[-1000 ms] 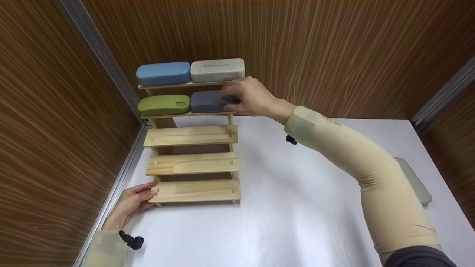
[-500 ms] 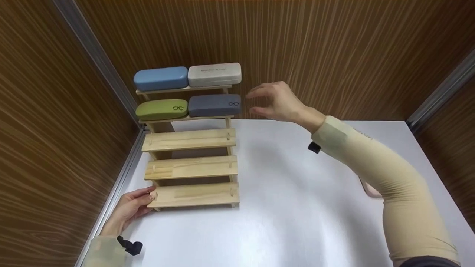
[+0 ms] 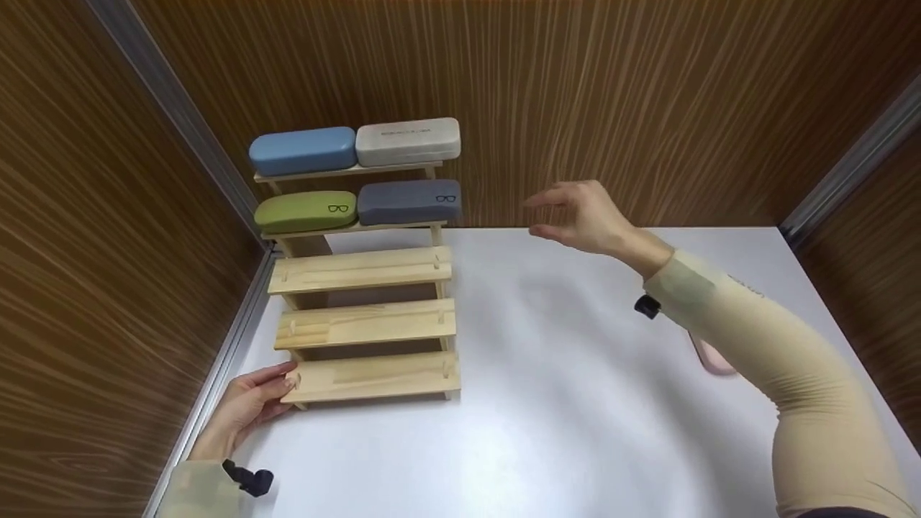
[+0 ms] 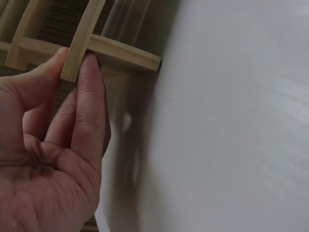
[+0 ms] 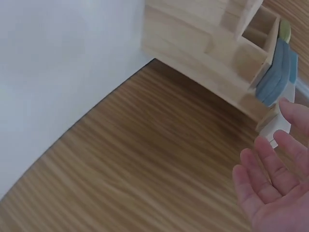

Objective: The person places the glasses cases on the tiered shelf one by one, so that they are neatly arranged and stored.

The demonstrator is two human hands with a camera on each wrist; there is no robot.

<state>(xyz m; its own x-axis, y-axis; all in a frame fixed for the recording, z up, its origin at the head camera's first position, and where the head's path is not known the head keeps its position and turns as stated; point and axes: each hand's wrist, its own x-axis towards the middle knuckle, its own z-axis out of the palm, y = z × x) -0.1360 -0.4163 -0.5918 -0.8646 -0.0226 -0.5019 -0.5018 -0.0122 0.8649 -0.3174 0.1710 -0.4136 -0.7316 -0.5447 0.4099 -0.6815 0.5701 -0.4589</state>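
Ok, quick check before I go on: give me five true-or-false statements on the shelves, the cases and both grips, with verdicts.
1. The left grip pinches the end of the lowest shelf. True.
2. The green case is left of the grey-blue case. True.
3. The right grip holds the grey-blue case. False: it holds nothing and is apart from it.
4. The white case sits on the lowest shelf. False: it sits on the top shelf.
5. The right sleeve partly hides a pink item. True.

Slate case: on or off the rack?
On: the slate case rests on the rack beside the green case, right hand not touching it.
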